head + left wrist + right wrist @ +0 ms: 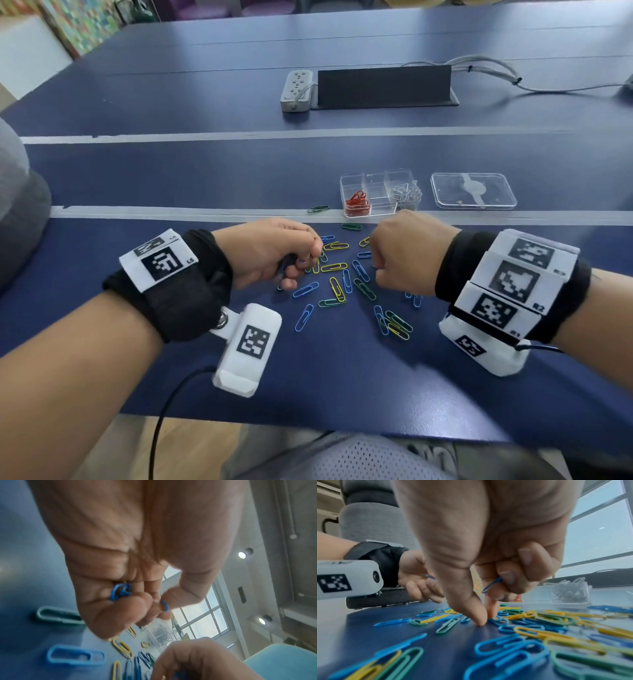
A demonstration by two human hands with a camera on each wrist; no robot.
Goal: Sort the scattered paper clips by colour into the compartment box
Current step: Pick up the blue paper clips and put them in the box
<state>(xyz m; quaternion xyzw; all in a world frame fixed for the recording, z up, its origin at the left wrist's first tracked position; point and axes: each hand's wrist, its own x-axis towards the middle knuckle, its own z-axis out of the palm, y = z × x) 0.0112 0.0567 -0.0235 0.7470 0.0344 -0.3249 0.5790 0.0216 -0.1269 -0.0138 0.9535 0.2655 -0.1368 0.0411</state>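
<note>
Blue, yellow and green paper clips (pixel 337 287) lie scattered on the blue table between my hands. My left hand (pixel 303 262) hovers over the pile's left edge, its fingers curled round several blue clips (pixel 120 591). My right hand (pixel 394 255) is at the pile's right side. It keeps a blue clip (pixel 493 584) under its curled fingers, while thumb and forefinger press down at another blue clip (pixel 498 620) on the table. The clear compartment box (pixel 376 181) stands just beyond, with red clips (pixel 358 202) in its left cell and silver clips (pixel 407 193) in its right one.
The box's clear lid (pixel 474 190) lies to its right. Two green clips (pixel 318 208) rest near a grey tape line (pixel 171 212). A power strip (pixel 296 90) and a black cable flap (pixel 383 85) sit far back. A grey chair (pixel 17 205) is at the left.
</note>
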